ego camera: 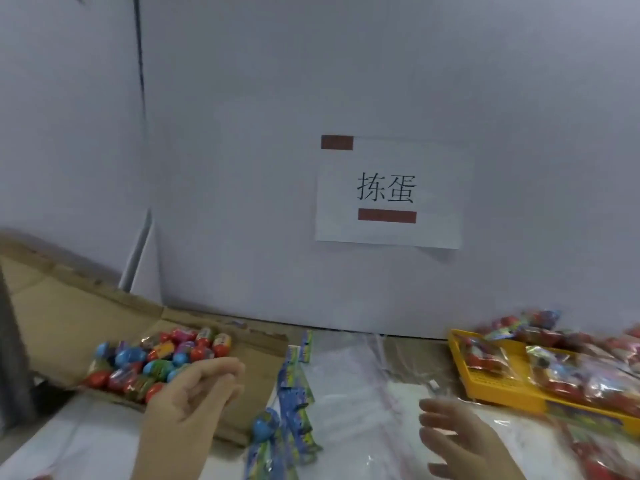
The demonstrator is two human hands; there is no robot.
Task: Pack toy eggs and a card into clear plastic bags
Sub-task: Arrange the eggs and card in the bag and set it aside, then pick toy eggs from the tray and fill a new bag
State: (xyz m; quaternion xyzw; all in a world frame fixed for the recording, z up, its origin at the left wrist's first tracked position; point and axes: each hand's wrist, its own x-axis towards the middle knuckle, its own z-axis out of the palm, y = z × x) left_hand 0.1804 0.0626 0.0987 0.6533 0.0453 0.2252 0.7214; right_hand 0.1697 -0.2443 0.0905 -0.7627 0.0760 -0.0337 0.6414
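Note:
A pile of red and blue toy eggs (156,358) lies on a flattened cardboard box (69,323) at the left. My left hand (194,393) hovers at the pile's near right edge, fingers curled together; nothing shows in it. A row of blue-green cards (294,382) runs down the middle, with one blue egg (263,426) beside them. Clear plastic bags (363,393) lie flat to the right of the cards. My right hand (457,441) is blurred over the bags, fingers spread.
A yellow tray (485,375) at the right holds several filled bags of eggs (571,368). A white wall with a paper sign (391,192) stands close behind the table. A dark post (14,358) rises at the far left.

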